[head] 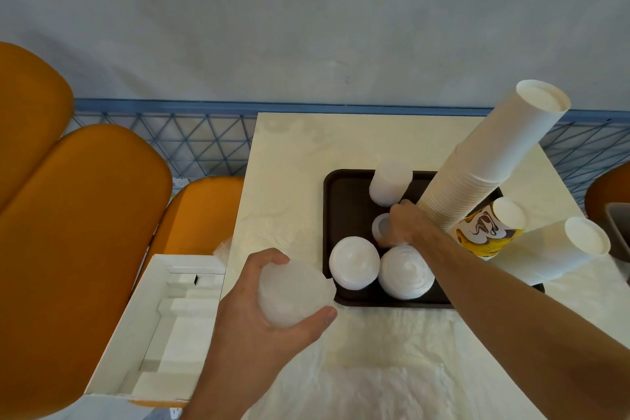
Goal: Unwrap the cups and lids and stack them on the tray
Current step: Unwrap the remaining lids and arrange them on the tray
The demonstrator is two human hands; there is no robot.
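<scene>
A dark brown tray lies on the cream table. On it stand a tall stack of white paper cups, a shorter cup stack, a printed yellow cup, a small white stack at the back, and two stacks of white lids at the front. My left hand grips a stack of translucent lids in front of the tray's left corner. My right hand reaches over the tray and holds a small stack of lids in its middle.
Clear plastic wrapping lies spread over the table's near part. An open white cardboard box sits left of the table beside orange seats. A blue wire fence runs behind. A grey object is at the right edge.
</scene>
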